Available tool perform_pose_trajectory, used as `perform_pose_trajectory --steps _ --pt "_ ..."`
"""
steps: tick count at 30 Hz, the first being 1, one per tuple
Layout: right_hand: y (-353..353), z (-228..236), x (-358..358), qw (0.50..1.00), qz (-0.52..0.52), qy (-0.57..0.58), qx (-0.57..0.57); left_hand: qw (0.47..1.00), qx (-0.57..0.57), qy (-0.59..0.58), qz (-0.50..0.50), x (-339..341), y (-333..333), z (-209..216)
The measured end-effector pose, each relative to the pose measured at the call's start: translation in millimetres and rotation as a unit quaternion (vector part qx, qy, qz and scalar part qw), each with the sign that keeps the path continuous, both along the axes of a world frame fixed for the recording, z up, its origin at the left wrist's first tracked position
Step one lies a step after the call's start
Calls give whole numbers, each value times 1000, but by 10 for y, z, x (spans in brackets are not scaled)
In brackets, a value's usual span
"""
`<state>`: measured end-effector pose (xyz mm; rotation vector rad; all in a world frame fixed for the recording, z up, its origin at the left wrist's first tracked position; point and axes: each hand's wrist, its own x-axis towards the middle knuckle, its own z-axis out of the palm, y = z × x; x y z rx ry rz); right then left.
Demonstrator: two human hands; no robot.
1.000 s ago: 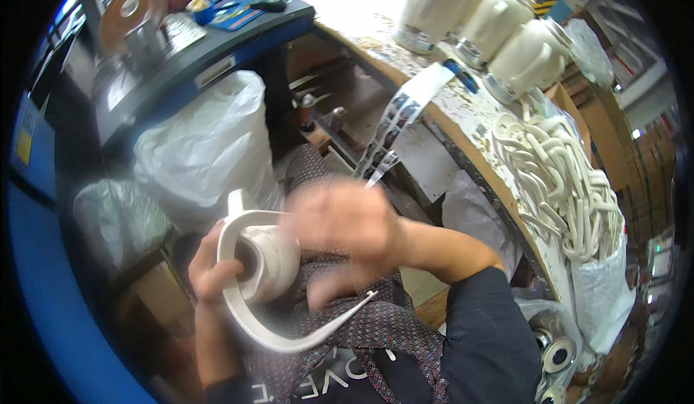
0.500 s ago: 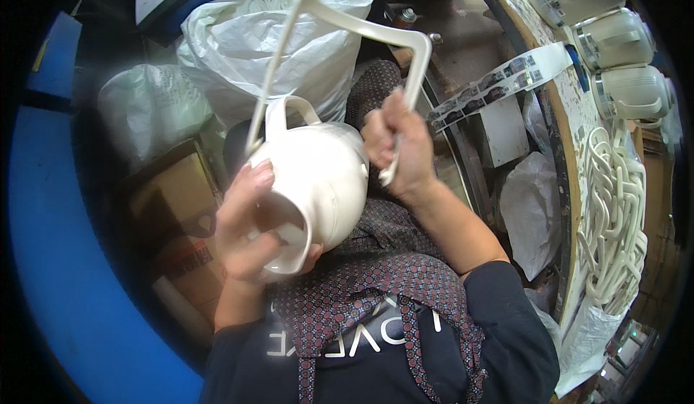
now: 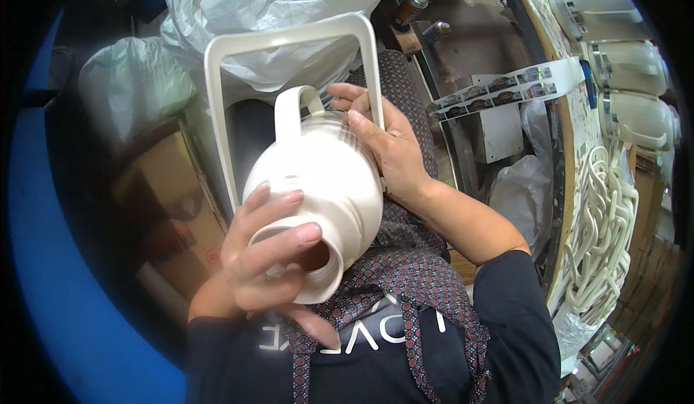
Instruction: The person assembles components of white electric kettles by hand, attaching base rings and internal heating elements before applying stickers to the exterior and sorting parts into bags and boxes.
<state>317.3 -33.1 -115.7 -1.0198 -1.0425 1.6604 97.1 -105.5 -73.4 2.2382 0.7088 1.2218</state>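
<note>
A white plastic jug body (image 3: 307,169) lies tilted over my lap, its round mouth turned toward me. A small loop handle stands up from its far side. My left hand (image 3: 267,259) grips the jug around its neck, with fingers spread across the shoulder and mouth. A white U-shaped carrying handle (image 3: 289,36) arches over the far end, its legs running down either side of the jug. Around the right leg of that handle is my right hand (image 3: 383,133), pressing near the jug's side. Where the handle's ends meet the body is mostly hidden.
Several whitish jugs (image 3: 629,64) and a pile of loose white handles (image 3: 600,237) sit on the worn bench at right. A sticker strip (image 3: 506,89) hangs off it. White sacks (image 3: 260,20) stand ahead; a cardboard box (image 3: 166,194) is at left, spray cans (image 3: 437,31) beyond.
The carrying handle has swung down and left and now straddles the jug, where before it was held up at an angle. My right hand has shifted toward the jug's side; the jug's mouth has turned nearer.
</note>
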Motion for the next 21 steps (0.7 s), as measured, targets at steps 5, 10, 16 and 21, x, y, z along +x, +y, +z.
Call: perform_pose_trajectory --steps 5,10,16,21 --pt "32 34 47 968 50 1 245 992 62 -104 35 44 17 -117" --pt "95 173 49 997 -5 -20 -72 897 -248 -214 297 -15 493 -508" --pt "1 328 166 915 -72 -228 324 679 -517 -521 15 87 490 -790" --pt "-330 827 -73 882 90 -291 360 737 -458 -491 78 258 491 -778"
